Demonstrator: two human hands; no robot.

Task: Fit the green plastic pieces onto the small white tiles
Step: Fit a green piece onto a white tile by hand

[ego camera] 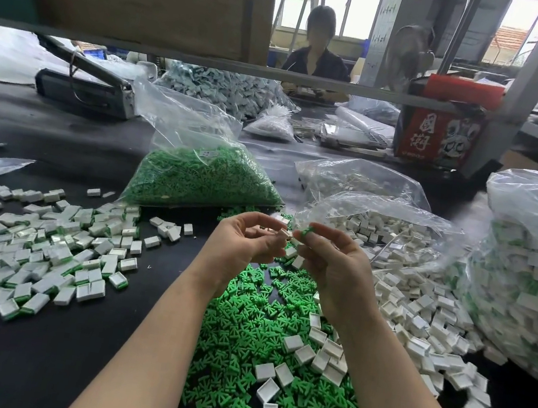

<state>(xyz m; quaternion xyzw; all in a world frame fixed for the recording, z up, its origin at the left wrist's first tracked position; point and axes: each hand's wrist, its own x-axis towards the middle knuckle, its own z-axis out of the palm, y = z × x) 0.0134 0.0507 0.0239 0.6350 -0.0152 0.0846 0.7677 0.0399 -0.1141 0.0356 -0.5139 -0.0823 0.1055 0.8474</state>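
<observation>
- Left hand (248,240) pinches a white tile (283,233); right hand (326,253) pinches a green piece (305,232), both above the loose green pile (262,341).
- Line the piece square with the tile's hollow, then press evenly.

This is a small assembly workshop. A long dark worktable (31,360) fills the frame, heaped with loose white tiles (43,251) and green plastic pieces (263,334). Clear plastic bags (196,172) of bulk parts sit mid-frame, a second worker (318,55) sits at top centre, and metal shelving posts (534,78) stand upper right.
</observation>
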